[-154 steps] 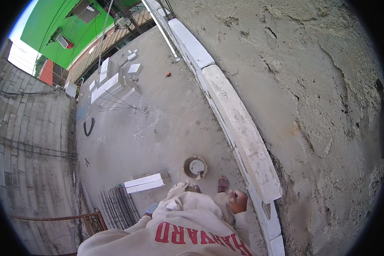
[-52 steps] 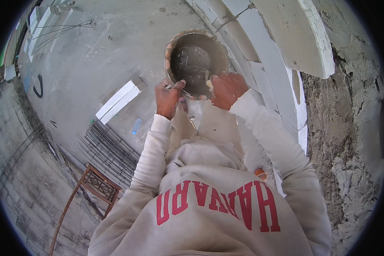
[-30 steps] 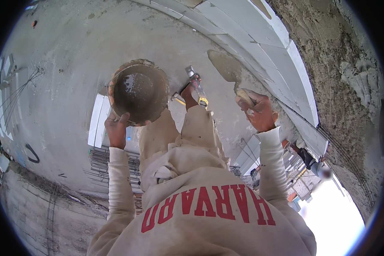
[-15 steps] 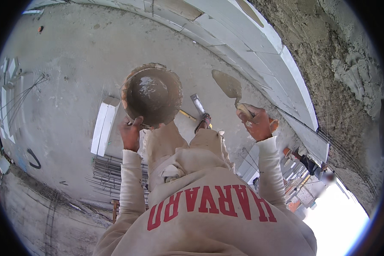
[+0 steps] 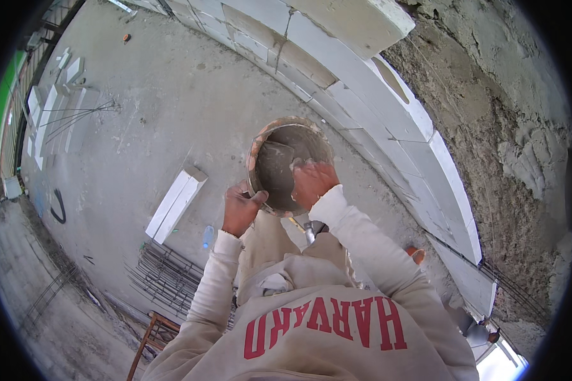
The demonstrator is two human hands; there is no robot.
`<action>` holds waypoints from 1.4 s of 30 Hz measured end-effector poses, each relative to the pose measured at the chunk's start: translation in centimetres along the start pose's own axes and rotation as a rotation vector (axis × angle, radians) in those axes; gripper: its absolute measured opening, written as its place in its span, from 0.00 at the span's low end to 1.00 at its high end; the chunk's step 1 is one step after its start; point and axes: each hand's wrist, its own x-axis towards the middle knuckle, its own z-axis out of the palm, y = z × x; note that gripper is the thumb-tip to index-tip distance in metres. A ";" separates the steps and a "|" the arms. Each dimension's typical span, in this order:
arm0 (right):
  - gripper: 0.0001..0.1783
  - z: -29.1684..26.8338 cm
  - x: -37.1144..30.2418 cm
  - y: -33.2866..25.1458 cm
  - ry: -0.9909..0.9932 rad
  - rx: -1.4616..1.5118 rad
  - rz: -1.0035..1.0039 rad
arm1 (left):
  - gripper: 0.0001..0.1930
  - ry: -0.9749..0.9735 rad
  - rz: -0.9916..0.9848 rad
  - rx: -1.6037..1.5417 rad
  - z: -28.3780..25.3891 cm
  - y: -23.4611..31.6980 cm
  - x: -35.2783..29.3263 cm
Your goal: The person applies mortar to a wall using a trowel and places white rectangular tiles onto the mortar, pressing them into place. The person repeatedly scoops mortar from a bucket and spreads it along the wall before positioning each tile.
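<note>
My left hand [image 5: 242,208] grips the near left rim of a round, mortar-crusted bucket [image 5: 255,150], thumb over the edge. Grey wet mortar [image 5: 303,141] lies inside it. My right hand [image 5: 314,182] is closed over the bucket's right side, wrapped round the handle of a pointed trowel. Coated in mortar, the trowel's blade [image 5: 274,159] lies in the bucket toward its left wall; my fingers hide the handle.
To my right runs a wall of white blocks [image 5: 343,105] beside a rough earth bank [image 5: 464,95]. White blocks [image 5: 175,204] lie on the concrete floor at left, near steel bars [image 5: 162,270] and a plastic bottle [image 5: 208,237]. An orange container [image 5: 416,254] stands by the wall.
My right hand has brought the trowel leftward from beside the wall down into the bucket. The bucket and my left hand now sit further right in view, which has also shifted.
</note>
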 end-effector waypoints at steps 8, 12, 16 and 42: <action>0.15 -5.3 -11.4 9.8 -0.270 0.092 -0.165 | 0.04 0.135 0.015 -0.198 10.6 -3.4 -3.1; 0.18 -5.2 -14.7 15.2 -0.438 0.042 -0.163 | 0.04 0.207 0.098 -0.177 18.7 -4.5 -4.8; 0.21 -9.2 -16.5 20.7 -0.521 0.168 -0.078 | 0.06 0.239 0.143 -0.262 24.8 -7.8 -7.1; 0.25 -15.1 -18.7 30.5 -0.374 -0.035 -0.201 | 0.06 0.339 0.125 -0.297 38.8 -8.7 -13.3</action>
